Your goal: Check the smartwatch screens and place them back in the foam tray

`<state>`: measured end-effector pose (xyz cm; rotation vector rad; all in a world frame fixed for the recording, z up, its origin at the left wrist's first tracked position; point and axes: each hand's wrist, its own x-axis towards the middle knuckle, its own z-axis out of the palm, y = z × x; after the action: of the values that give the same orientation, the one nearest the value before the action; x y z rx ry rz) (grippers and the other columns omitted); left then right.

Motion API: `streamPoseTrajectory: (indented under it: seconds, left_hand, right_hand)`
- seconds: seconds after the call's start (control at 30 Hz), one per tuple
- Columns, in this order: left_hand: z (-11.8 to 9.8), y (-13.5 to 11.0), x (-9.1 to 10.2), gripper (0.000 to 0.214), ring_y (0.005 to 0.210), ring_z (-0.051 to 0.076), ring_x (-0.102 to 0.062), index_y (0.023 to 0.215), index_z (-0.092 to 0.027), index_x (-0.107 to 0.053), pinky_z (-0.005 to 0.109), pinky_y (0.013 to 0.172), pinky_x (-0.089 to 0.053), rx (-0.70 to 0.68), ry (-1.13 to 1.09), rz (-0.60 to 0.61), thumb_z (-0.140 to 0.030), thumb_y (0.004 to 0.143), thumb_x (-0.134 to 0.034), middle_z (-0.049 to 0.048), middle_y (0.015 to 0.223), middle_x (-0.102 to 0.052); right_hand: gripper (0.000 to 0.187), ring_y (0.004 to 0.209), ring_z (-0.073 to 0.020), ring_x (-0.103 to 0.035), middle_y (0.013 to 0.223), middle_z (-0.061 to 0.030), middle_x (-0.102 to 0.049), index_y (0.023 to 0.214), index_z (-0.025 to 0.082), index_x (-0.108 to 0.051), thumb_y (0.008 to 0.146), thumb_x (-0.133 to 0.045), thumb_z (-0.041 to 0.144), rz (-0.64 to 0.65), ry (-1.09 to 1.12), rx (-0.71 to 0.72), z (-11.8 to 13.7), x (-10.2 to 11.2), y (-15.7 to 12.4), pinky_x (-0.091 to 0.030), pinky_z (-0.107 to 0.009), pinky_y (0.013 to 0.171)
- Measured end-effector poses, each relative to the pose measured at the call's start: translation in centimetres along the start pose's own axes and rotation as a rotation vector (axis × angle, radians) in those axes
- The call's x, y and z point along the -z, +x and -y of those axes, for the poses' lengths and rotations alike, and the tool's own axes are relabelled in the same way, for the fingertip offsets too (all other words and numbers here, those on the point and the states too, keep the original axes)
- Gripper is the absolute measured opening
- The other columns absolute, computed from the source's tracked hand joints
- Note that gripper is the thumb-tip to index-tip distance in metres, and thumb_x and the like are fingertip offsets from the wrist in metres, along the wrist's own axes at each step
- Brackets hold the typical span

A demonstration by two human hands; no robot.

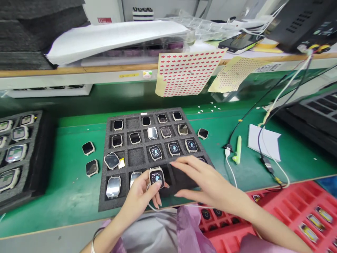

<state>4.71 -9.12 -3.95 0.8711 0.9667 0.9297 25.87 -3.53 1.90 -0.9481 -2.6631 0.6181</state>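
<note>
A square smartwatch (156, 177) with a lit screen is held between the thumb and fingers of my left hand (144, 191). Its thumb lies over the lower part of the screen, and a white cable (152, 208) hangs below the watch. To the right, my right hand (197, 175) hovers with fingers spread and nothing between them. Both hands are over the near edge of a black foam tray (137, 157) whose pockets hold several watches. One watch (112, 160) sits tilted at the tray's left side beside a small yellow-and-white piece (121, 163).
Loose watches (92, 168) lie left of the tray, and another watch (203, 133) lies right. A second foam tray (39, 147) stands at far left. A green pen-like tool (237, 150), cables and white paper (264, 142) lie right. Red trays (284, 207) sit below the table edge.
</note>
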Motion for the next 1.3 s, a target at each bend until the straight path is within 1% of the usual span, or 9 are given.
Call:
streamPoseTrajectory:
  seconds: [0.07, 0.2, 0.6, 0.8, 0.93, 1.03, 1.17, 1.23, 1.3]
  left_hand:
    - [0.1, 0.0, 0.0, 0.028, 0.042, 0.006, -0.051, 0.099, -0.014, -0.052, 0.018, 0.039, -0.044, 0.004, 0.026, -0.015, -0.038, 0.087, -0.057, 0.0021, 0.076, -0.063]
    - [0.2, 0.0, 0.1, 0.031, 0.035, 0.004, -0.039, 0.097, -0.015, -0.051, 0.014, 0.033, -0.032, -0.009, 0.080, -0.037, -0.043, 0.086, -0.058, -0.0081, 0.053, -0.047]
    - [0.1, 0.0, 0.1, 0.033, 0.037, 0.005, -0.031, 0.097, -0.015, -0.053, 0.016, 0.035, -0.023, -0.020, 0.142, -0.021, -0.046, 0.086, -0.056, -0.0094, 0.050, -0.038]
    - [0.0, 0.0, 0.0, 0.031, 0.040, 0.006, -0.030, 0.100, -0.015, -0.053, 0.018, 0.037, -0.026, -0.032, 0.164, -0.002, -0.044, 0.088, -0.053, -0.0081, 0.056, -0.039]
    - [0.3, -0.5, 0.2, 0.031, 0.061, 0.010, -0.043, 0.113, -0.020, -0.050, 0.020, 0.056, -0.039, -0.074, 0.194, 0.015, -0.036, 0.088, -0.056, -0.0021, 0.078, -0.050]
    - [0.1, -1.3, 0.9, 0.037, 0.064, 0.011, -0.044, 0.116, -0.022, -0.048, 0.022, 0.062, -0.041, -0.069, 0.163, 0.069, -0.034, 0.084, -0.062, -0.0023, 0.077, -0.050]
    - [-0.9, -2.3, 2.4, 0.024, 0.075, 0.014, -0.052, 0.105, -0.021, -0.056, 0.025, 0.071, -0.044, -0.103, 0.152, -0.042, -0.036, 0.086, -0.059, 0.0029, 0.086, -0.057]
    - [-1.3, -2.4, 3.2, 0.022, 0.078, 0.015, -0.053, 0.102, -0.021, -0.057, 0.023, 0.069, -0.045, -0.103, 0.151, -0.103, -0.037, 0.086, -0.060, 0.0039, 0.091, -0.059]
    - [-1.6, -2.4, 3.6, 0.021, 0.067, 0.011, -0.051, 0.101, -0.021, -0.057, 0.018, 0.055, -0.041, -0.076, 0.164, -0.101, -0.036, 0.086, -0.059, 0.0030, 0.091, -0.059]
  right_hand:
    - [0.060, 0.108, -0.0278, -0.053, 0.120, -0.0143, -0.055, 0.129, 0.013, -0.047, 0.079, -0.073, 0.035, 0.006, -0.023, 0.062, 1.1, -1.3, 1.5, -0.048, -0.040, 0.090]
    - [0.039, 0.100, -0.0270, -0.056, 0.108, -0.0144, -0.059, 0.116, 0.011, -0.055, 0.084, -0.067, 0.028, -0.030, -0.019, 0.120, 1.5, -3.2, 3.3, -0.051, -0.043, 0.085]
    - [0.030, 0.096, -0.0246, -0.056, 0.104, -0.0129, -0.060, 0.111, 0.013, -0.054, 0.087, -0.062, 0.029, -0.081, 0.059, 0.137, 1.3, -3.5, 3.0, -0.051, -0.041, 0.084]
    - [0.029, 0.096, -0.0243, -0.056, 0.103, -0.0122, -0.059, 0.110, 0.013, -0.054, 0.086, -0.062, 0.026, -0.072, 0.088, 0.134, 1.2, -3.6, 3.1, -0.051, -0.041, 0.083]
    - [0.033, 0.103, -0.0231, -0.054, 0.110, -0.0113, -0.056, 0.115, 0.017, -0.053, 0.084, -0.063, 0.024, -0.086, 0.165, 0.118, 1.0, -2.8, 2.6, -0.049, -0.038, 0.088]
    - [0.035, 0.107, -0.0234, -0.053, 0.113, -0.0106, -0.055, 0.117, 0.019, -0.052, 0.084, -0.063, 0.025, -0.112, 0.183, 0.055, 0.1, -1.4, 1.5, -0.047, -0.038, 0.091]
    - [0.034, 0.107, -0.0286, -0.052, 0.113, -0.0119, -0.055, 0.113, 0.019, -0.056, 0.082, -0.066, 0.029, -0.005, 0.008, -0.051, -1.7, -0.3, -0.4, -0.047, -0.045, 0.090]
    - [0.039, 0.108, -0.0293, -0.052, 0.116, -0.0131, -0.054, 0.119, 0.018, -0.054, 0.084, -0.064, 0.030, 0.044, -0.037, -0.072, -2.3, -0.3, -1.1, -0.047, -0.045, 0.088]
    - [0.042, 0.111, -0.0289, -0.050, 0.120, -0.0141, -0.052, 0.127, 0.017, -0.048, 0.087, -0.060, 0.027, 0.046, -0.065, -0.076, -2.5, -0.4, -1.1, -0.046, -0.045, 0.090]
